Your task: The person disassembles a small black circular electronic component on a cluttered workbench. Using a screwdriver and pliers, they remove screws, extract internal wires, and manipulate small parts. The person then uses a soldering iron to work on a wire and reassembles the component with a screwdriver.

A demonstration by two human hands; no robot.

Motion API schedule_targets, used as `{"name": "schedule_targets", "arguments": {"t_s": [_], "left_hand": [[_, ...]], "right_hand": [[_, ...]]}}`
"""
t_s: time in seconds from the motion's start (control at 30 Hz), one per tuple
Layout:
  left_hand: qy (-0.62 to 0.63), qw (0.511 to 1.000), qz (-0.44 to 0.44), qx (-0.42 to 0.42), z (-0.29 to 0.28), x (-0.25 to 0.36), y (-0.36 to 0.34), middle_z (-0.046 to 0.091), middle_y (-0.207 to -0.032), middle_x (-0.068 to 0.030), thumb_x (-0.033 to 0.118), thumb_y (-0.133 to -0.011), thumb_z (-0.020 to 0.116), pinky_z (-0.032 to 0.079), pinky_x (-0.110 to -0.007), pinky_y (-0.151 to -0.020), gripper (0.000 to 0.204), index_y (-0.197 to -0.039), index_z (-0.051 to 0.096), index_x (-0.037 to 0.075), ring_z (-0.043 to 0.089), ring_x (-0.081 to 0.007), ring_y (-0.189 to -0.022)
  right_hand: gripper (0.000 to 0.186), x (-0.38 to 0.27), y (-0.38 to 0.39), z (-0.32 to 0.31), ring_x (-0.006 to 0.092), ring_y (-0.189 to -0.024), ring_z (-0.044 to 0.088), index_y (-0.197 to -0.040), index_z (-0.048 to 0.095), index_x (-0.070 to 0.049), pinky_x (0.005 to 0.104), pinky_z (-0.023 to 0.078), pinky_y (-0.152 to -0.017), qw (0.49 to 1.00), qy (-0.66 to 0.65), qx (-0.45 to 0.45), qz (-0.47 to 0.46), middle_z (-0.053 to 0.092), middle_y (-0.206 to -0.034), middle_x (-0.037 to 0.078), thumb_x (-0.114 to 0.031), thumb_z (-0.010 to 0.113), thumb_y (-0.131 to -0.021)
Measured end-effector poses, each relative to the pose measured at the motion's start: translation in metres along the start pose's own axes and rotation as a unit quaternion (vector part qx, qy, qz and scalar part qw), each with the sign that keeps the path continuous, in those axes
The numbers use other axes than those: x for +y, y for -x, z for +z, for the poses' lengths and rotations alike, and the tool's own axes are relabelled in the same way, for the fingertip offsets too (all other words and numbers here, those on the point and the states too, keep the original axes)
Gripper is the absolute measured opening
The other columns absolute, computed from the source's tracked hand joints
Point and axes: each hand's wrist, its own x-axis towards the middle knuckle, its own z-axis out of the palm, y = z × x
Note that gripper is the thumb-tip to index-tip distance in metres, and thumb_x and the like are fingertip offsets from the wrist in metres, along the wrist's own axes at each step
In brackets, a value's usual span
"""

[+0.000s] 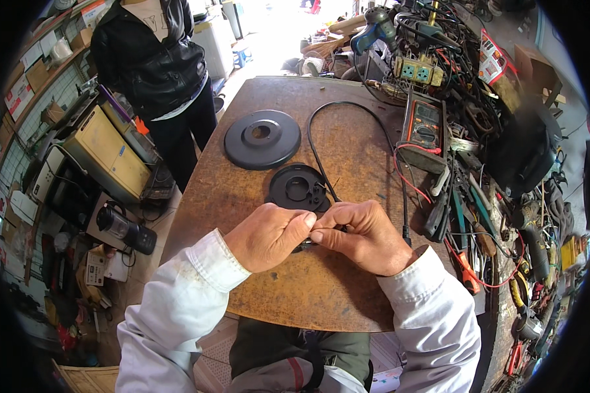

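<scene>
Head view, left hand and right hand both pinching thin black cable, looped across rusty table.

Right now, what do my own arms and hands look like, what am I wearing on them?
Both arms wear long, loose off-white sleeves with buttoned-style cuffs, slightly soiled. The left hand and right hand are bare: no gloves, rings or watch visible.
</scene>
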Motion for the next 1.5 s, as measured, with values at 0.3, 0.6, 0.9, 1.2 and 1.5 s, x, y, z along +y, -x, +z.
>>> {"name": "schedule_targets", "arguments": {"t_s": [0.3,0.6,0.9,1.2,1.5], "left_hand": [[-0.021,1.000,0.007,-0.005,-0.001,0.000,0.001,0.051,-0.063,-0.0183,0.030,-0.104,0.045,0.043,-0.039,-0.057,0.040,-0.085,0.060,-0.003,0.049,-0.0228,-0.056],[-0.008,1.000,-0.011,-0.005,0.000,0.000,0.000,0.048,-0.063,-0.0140,0.033,-0.105,0.042,0.041,-0.037,-0.058,0.044,-0.083,0.058,-0.002,0.046,-0.0196,-0.059],[-0.050,0.999,-0.004,0.012,0.002,-0.004,0.001,0.049,-0.063,-0.0154,0.031,-0.104,0.044,0.041,-0.038,-0.056,0.039,-0.084,0.057,-0.001,0.049,-0.0243,-0.056],[-0.037,0.999,0.009,-0.030,-0.001,0.000,0.001,0.048,-0.060,-0.0162,0.031,-0.102,0.046,0.041,-0.038,-0.053,0.036,-0.085,0.057,0.001,0.048,-0.0291,-0.051],[-0.020,0.999,-0.008,-0.050,-0.002,0.001,0.001,0.049,-0.064,-0.0139,0.030,-0.102,0.044,0.042,-0.036,-0.058,0.038,-0.083,0.057,0.000,0.049,-0.0225,-0.057]], "right_hand": [[0.009,-0.006,0.000,-0.007,0.0071,-0.071,0.061,-0.096,0.074,0.005,0.0230,0.050,-0.064,0.989,-0.103,-0.014,0.108,0.072,-0.081,0.004,0.001,0.069,-0.089],[0.009,-0.001,-0.001,-0.013,0.0066,-0.071,0.059,-0.094,0.073,0.004,0.0234,0.048,-0.064,0.987,-0.111,-0.022,0.116,0.069,-0.078,0.002,-0.003,0.069,-0.091],[0.017,0.006,-0.002,-0.015,0.0054,-0.069,0.056,-0.090,0.073,0.004,0.0240,0.046,-0.063,0.983,-0.128,-0.064,0.114,0.066,-0.075,-0.001,-0.012,0.068,-0.095],[0.018,-0.001,-0.002,-0.020,0.0049,-0.070,0.053,-0.089,0.074,0.005,0.0233,0.043,-0.063,0.982,-0.089,-0.133,0.095,0.067,-0.075,-0.001,-0.012,0.072,-0.093],[0.015,0.000,-0.006,-0.030,0.0062,-0.069,0.056,-0.086,0.073,0.005,0.0256,0.046,-0.064,0.979,-0.067,-0.156,0.113,0.067,-0.072,0.001,-0.007,0.068,-0.093]]}}
